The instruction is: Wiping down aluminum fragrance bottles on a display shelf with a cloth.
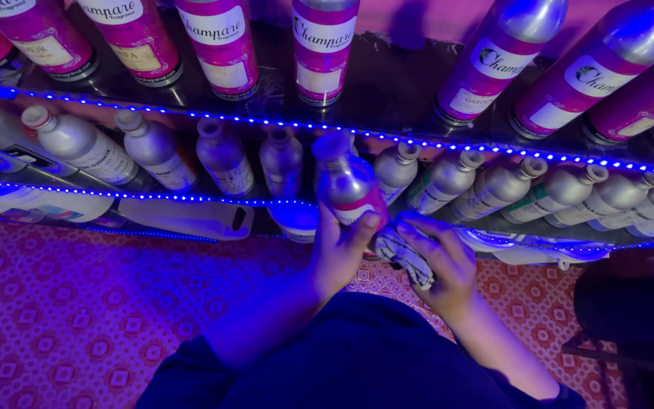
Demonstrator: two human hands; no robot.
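2 hands raised | left hand point(340, 250) grips metal bottle point(350, 185) | right hand point(444, 265) clutches checked cloth point(403, 254)

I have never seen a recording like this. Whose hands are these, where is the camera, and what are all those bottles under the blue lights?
There is no machine here: the one picture comes from a camera worn on a person's head, looking down at their own two bare hands. The left hand grips a small metal bottle with a pink label, held up in front of the shelves. The right hand holds a checked cloth against the lower side of that bottle. Behind them a row of silver bottles lies along a lower shelf, and bigger pink-labelled bottles stand on the shelf above. Strips of blue lights run along the shelf edges. Below is a red patterned floor covering.
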